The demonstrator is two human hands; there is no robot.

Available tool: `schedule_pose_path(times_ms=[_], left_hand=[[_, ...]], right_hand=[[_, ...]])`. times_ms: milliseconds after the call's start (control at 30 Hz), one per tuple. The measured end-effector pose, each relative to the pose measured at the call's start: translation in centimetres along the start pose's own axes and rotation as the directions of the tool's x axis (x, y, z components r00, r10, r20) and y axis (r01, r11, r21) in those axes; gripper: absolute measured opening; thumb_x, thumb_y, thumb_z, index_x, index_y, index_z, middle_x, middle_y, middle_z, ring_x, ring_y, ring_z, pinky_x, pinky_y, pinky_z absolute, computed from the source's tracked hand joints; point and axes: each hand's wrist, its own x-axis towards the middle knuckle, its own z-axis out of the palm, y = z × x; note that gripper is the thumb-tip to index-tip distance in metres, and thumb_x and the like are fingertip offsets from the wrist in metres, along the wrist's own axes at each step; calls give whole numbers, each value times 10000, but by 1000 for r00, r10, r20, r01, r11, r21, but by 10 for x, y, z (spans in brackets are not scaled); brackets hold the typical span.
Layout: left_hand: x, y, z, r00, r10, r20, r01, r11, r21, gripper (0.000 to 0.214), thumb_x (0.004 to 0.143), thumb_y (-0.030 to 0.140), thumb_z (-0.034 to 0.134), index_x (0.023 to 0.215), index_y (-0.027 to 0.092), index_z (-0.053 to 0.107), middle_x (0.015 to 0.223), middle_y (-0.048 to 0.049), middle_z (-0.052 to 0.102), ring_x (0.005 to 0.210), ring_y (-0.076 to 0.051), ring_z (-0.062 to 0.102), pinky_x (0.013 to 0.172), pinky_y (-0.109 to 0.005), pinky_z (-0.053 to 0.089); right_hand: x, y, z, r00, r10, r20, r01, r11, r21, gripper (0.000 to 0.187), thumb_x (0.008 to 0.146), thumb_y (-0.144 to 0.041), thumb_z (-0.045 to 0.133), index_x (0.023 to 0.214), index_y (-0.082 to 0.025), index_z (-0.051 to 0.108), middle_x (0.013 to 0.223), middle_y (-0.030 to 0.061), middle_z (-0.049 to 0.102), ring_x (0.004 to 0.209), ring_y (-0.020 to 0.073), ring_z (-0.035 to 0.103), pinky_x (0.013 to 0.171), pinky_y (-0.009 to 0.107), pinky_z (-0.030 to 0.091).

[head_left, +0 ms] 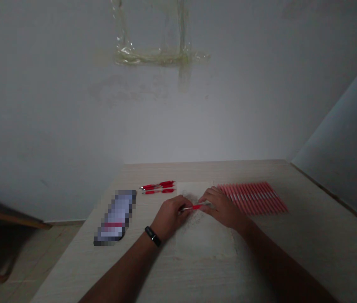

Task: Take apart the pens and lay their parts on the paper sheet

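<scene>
Between my two hands lies a slim red pen (196, 207), held level over a pale sheet (206, 242) on the table. The fingers of my left hand (172, 212) pinch its left end, where a narrow silvery part shows. My right hand (221, 206) grips the other end, with a clear piece near the fingertips; part of it is hidden. Several red pens (157, 187) lie together beyond my left hand. Right of my right hand, a neat row of several pinkish-red pen barrels (254, 197) rests on the table.
A pixelated dark-edged object (115, 216) lies on the left of the wooden table (153, 277). Behind the table stands a wall (197, 134) with yellowed tape (153, 59). Brown furniture (4, 223) is at the lower left.
</scene>
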Motion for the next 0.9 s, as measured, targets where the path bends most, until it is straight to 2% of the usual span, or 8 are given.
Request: schedule_pose_path(times_ms=[133,300,467,667,900], left_hand=[[1,0,0,999,27,-19,-27,999,-27,98,902,280,659,913,189,694,870,-27,679,782,-155,610,702,-246,436],[0,-1,0,992,111,-54,-112,994,-3,124,935,289,623,920,190,695,879,-41,664,815,-165,609,727,-258,453],[-2,-1,-1,978,189,-84,-184,981,57,171,967,314,576,944,191,693,889,-51,651,845,-174,601,756,-275,459],[-2,3,-5,967,244,-74,-230,959,165,203,982,327,544,926,192,685,878,-54,648,830,-176,585,755,-283,444],[-2,6,-8,971,238,-27,-228,952,203,236,992,339,520,932,191,693,868,-63,653,814,-178,591,739,-280,443]], right_hand=[[1,0,0,997,-16,81,17,1000,-15,247,1014,-368,513,929,-200,674,932,41,637,941,196,547,860,350,408],[1,-5,0,992,-24,123,26,1000,-15,296,1041,-379,442,961,-194,659,916,40,621,924,188,539,856,343,410],[0,-10,-2,988,-26,154,33,999,-40,350,1051,-403,389,941,-190,644,913,45,616,914,192,536,860,347,411],[-1,-12,-2,985,-37,171,37,999,8,314,1050,-411,394,1010,-205,627,977,43,638,951,192,548,880,345,422],[-1,-13,4,986,-9,167,40,983,-180,295,1037,-366,446,868,-194,616,866,50,626,874,207,550,794,348,433]])
